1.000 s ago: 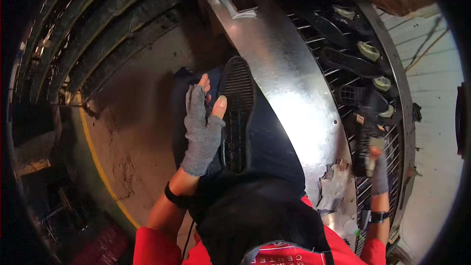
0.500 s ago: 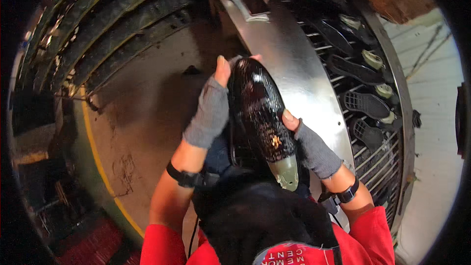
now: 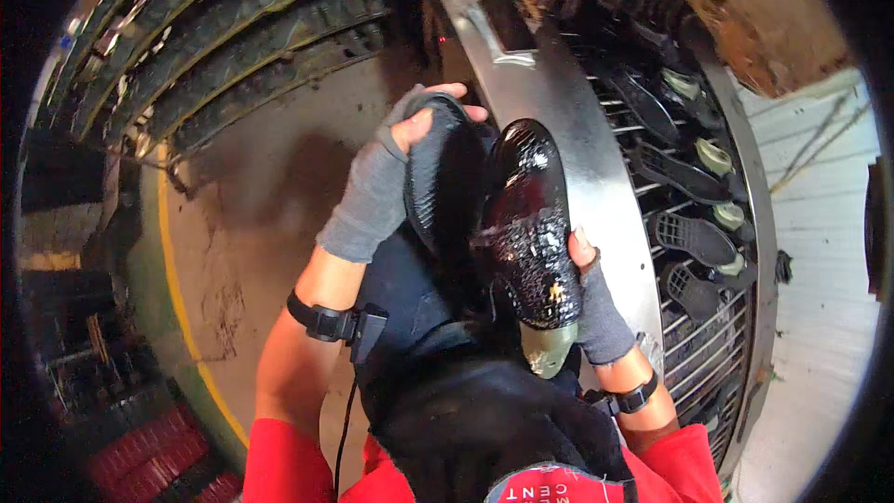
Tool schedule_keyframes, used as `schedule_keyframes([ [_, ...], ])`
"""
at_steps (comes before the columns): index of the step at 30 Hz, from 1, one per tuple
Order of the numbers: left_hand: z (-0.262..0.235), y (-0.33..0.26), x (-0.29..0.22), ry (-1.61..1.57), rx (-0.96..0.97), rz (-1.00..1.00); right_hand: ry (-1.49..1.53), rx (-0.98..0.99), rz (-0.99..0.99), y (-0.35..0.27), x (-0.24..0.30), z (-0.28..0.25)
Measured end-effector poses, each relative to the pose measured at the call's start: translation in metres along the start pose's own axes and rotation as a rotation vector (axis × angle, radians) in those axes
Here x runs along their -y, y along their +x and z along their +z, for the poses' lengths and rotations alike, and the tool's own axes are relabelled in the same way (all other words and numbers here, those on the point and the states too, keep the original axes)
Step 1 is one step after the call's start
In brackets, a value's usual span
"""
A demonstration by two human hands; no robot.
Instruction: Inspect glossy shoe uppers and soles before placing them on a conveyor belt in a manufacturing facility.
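shifted since the earlier frame: left hand (image 3: 380,177) off the toe of the black shoe upper (image 3: 531,214) and onto the toe end of a black sole (image 3: 428,196); upper swung slightly to the right. a change probably meaning, for the work in hand, both pieces ready for handling as a pair, one per hand.

in the head view, looking down: grasping the sole with the left hand, thumb pressed on the near side, fingertips showing past the toe. grasping the upper with the right hand (image 3: 601,309), thumb along the flank, other fingers hidden. grey fingerless gloves (image 3: 357,219) on both.

sole and upper side by side above the dark trousers (image 3: 400,293), sole to the left and tilted, with a ribbed surface showing; cannot tell whether touching lower down, too dark to judge. upper glossy and creased, toe pointing away from the body, pale green-grey last (image 3: 548,352) sticking out at the heel, small gold-coloured mark (image 3: 557,294) just beside.

different from the earlier frame: sole mostly covered then, plainly in sight now; upper in two hands then, in one now. unchanged: more soles (image 3: 691,237) on the barred rack (image 3: 765,261) at right, dark phone (image 3: 507,25) on the metal bench (image 3: 610,196).
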State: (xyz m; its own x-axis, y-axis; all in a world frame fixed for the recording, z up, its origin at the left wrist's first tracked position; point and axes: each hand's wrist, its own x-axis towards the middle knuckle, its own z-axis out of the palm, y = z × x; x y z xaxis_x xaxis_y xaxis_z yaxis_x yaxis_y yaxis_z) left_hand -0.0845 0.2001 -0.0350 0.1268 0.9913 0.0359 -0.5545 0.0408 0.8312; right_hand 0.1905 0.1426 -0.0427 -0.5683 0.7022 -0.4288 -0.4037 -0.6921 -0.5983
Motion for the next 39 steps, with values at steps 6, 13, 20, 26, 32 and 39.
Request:
schedule_keyframes([
  [6, 0.004, -0.027, -0.003, 0.074, 0.041, 0.017, -0.165, -0.004, 0.170, 0.018, -0.027, 0.010],
  [13, 0.015, -0.032, -0.012, 0.178, 0.053, 0.009, -0.159, 0.031, 0.134, 0.013, -0.021, 0.014],
  [20, 0.016, -0.037, -0.013, 0.161, 0.066, 0.014, -0.149, 0.027, 0.155, 0.019, -0.022, 0.013],
  [26, 0.036, -0.051, -0.027, 0.370, 0.096, 0.014, -0.192, -0.024, 0.148, 0.013, -0.019, 0.014],
  [32, 0.041, -0.069, -0.039, 0.683, 0.092, -0.004, -0.375, 0.026, 0.112, -0.002, -0.015, 0.022],
  [39, 0.046, -0.072, -0.037, 0.616, 0.096, 0.066, -0.384, -0.123, 0.085, -0.008, -0.014, 0.028],
])
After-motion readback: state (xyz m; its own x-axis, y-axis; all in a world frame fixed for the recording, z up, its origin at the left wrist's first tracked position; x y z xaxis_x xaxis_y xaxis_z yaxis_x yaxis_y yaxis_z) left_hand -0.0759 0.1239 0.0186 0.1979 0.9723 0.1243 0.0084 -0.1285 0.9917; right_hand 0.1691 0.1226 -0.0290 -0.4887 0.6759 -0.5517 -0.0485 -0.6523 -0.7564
